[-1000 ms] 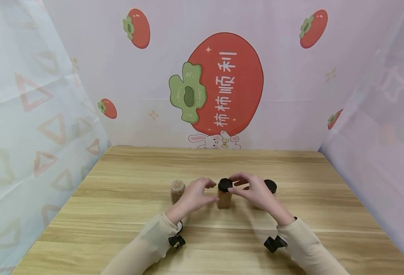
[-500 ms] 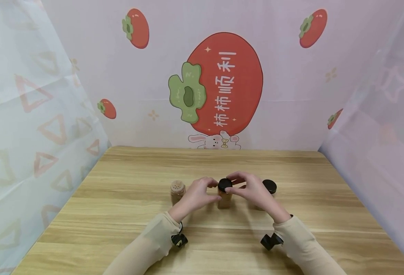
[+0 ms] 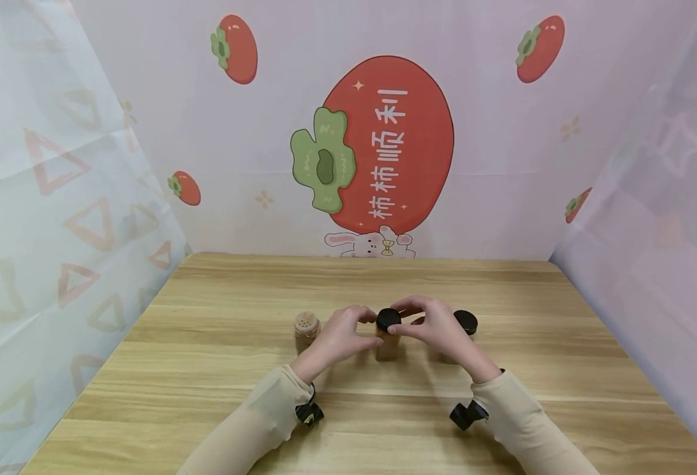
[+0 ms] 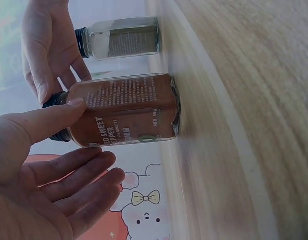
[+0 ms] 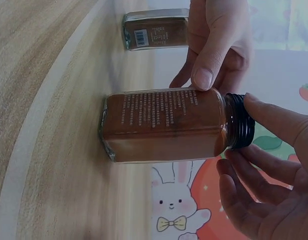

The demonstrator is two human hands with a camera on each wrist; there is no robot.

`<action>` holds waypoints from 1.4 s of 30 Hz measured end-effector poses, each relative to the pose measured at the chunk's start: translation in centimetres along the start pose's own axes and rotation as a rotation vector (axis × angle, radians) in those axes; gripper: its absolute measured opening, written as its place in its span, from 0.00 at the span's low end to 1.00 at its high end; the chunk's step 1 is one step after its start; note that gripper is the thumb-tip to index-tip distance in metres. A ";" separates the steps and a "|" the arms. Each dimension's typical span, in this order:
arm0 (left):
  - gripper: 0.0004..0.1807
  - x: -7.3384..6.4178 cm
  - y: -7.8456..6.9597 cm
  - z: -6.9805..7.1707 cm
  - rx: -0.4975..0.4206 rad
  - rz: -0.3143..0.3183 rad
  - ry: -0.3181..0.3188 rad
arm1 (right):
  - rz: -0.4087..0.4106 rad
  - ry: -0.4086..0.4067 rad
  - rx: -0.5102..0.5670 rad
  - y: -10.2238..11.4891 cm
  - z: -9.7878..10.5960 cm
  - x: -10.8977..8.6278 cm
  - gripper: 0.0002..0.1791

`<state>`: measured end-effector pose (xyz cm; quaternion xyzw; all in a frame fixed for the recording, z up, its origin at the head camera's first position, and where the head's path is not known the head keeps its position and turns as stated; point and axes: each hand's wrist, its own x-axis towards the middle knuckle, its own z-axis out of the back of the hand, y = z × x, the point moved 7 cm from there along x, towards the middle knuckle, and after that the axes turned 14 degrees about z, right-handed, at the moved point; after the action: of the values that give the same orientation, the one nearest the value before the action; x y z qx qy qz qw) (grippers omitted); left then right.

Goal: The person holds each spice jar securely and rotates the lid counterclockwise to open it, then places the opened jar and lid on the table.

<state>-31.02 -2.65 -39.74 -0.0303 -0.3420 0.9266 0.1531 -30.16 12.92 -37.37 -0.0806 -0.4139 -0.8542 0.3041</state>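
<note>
A glass spice jar (image 3: 387,349) of reddish-brown powder stands upright mid-table; its label in the left wrist view reads partly "SWEET PEPPER". My left hand (image 3: 337,336) holds the jar's upper body (image 4: 124,112) between thumb and fingers. From the other side, my right hand (image 3: 437,328) pinches the black ribbed lid (image 5: 241,122), thumb on one side and fingertips on the other. The lid sits on the jar's neck. Whether it is turning cannot be told.
Left of my left hand stands a jar with a perforated shaker top (image 3: 306,322), partly hidden. Behind my right hand is another black-lidded jar (image 3: 465,321), its contents greenish in the left wrist view. Printed cloth walls (image 3: 490,218) border the wooden table (image 3: 235,284).
Over the last second both hands have closed in on the middle jar, the left onto its body and the right onto its lid. Since half a second ago they have hardly moved.
</note>
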 end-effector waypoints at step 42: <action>0.22 -0.5 -0.6 -0.1 0.036 -0.024 0.001 | 0.121 0.036 -0.036 0.5 0.0 0.3 0.19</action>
<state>-30.35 -2.36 -39.46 -0.0237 -0.3255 0.9308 0.1648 -30.16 12.58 -36.91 -0.0959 -0.3872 -0.8429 0.3611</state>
